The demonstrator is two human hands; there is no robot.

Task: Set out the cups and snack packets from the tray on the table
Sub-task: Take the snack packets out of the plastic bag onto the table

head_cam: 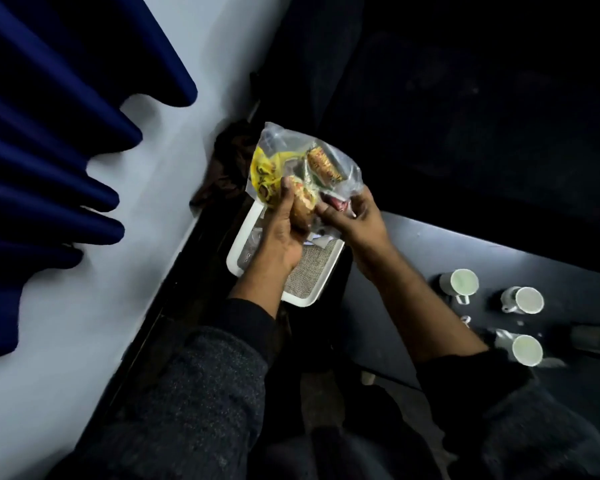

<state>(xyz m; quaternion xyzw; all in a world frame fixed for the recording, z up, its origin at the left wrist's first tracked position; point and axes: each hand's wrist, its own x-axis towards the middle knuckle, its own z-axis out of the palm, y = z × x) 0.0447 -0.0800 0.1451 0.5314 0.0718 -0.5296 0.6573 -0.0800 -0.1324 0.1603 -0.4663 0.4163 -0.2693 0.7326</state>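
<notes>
A clear plastic bag of snack packets, yellow, green and orange inside, is held up over the white tray. My left hand grips the bag's lower left part around a packet. My right hand pinches the bag's lower right edge. The tray has a woven grey liner and lies at the table's left end, partly hidden by my hands. Three white cups stand on the dark table to the right.
A pale wall with blue curtain folds runs along the left. A dark cloth lies behind the tray. A grey object sits at the table's right edge. Beyond the table it is dark.
</notes>
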